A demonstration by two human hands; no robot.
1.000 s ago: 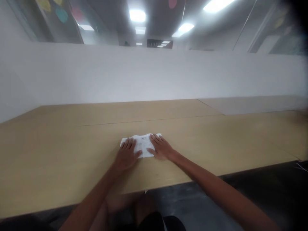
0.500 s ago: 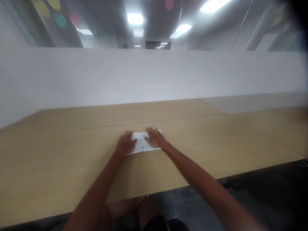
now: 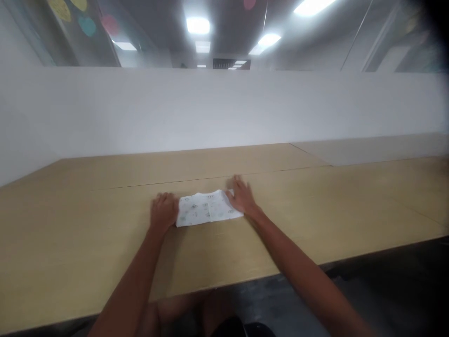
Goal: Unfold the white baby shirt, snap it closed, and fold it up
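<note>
Worktop (image 3: 87, 243), white wall (image 3: 210, 112) behind; folded cloth (image 3: 206, 209) between left hand (image 3: 163, 213), fingers together, and spread right hand (image 3: 242, 196), both touching its edges.

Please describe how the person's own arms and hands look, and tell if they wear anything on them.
Both arms are bare: the left forearm and right forearm show no sleeve, and the left hand and right hand wear no gloves. No watch, bracelet or ring can be seen.

A pale wooden tabletop (image 3: 105, 178) runs up to a white partition wall (image 3: 210, 107), under bright ceiling lights (image 3: 198, 25).
</note>
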